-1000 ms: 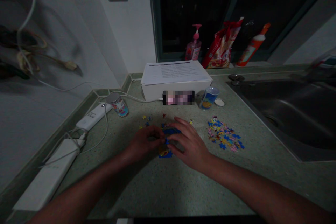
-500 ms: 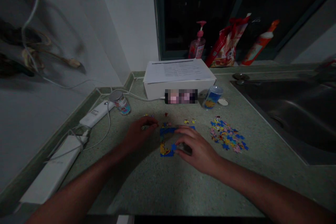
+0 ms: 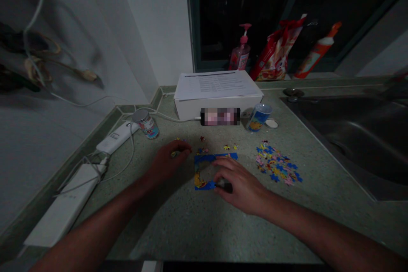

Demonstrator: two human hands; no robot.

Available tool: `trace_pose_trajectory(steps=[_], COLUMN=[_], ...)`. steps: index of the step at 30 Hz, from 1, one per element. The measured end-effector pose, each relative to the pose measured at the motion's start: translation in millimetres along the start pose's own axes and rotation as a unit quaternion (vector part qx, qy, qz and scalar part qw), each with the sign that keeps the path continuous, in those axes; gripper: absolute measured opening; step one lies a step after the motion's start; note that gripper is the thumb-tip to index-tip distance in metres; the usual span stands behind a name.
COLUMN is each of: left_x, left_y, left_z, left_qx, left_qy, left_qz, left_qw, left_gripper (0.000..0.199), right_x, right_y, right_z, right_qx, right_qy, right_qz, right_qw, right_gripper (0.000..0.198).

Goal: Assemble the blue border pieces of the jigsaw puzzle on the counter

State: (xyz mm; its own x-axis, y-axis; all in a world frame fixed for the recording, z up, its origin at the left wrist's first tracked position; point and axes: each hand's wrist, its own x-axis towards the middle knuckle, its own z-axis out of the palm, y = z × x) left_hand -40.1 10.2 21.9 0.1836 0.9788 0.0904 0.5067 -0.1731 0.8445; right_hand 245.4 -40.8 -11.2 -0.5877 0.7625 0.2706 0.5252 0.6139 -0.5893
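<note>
A partly assembled jigsaw puzzle (image 3: 200,180) lies on the counter, with blue edges along the top, left and bottom. At its lower edge, my right hand (image 3: 239,182) has thumb and index finger closed on a blue puzzle piece (image 3: 211,185), its other fingers reaching over the puzzle's right part. To the left of the puzzle, my left hand (image 3: 170,157) is curled with thumb and fingertips together; what they hold, if anything, is too small to make out. Several loose pieces (image 3: 226,147) lie behind the puzzle. A pile of mixed pieces (image 3: 277,163) spreads to the right.
Behind stand a blue can (image 3: 259,118), its white lid (image 3: 271,123), a phone (image 3: 219,117) against a white box (image 3: 188,108), and a lidded jar (image 3: 147,125). White power strips (image 3: 72,204) with cords line the left. A sink (image 3: 344,144) is at right.
My right hand has brought the blue piece slightly down, in line with the puzzle's bottom edge, and its fingers have drawn in a little. My left hand stays nearly still.
</note>
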Motion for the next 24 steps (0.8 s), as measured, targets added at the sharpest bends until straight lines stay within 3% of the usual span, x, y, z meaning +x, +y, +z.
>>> trace_pose_trajectory(steps=[24], left_x=[0.0], left_y=[3.7], left_z=[-0.2], left_qx=[0.008], left_qy=[-0.012], left_qz=[-0.020], left_qw=[1.000], left_gripper=[0.020], right_x=[-2.0], right_y=[-2.9], right_z=[-2.3], right_qx=[-0.021], right_qy=[-0.015], right_qz=[0.012], right_qw=[1.000], right_gripper=[0.024])
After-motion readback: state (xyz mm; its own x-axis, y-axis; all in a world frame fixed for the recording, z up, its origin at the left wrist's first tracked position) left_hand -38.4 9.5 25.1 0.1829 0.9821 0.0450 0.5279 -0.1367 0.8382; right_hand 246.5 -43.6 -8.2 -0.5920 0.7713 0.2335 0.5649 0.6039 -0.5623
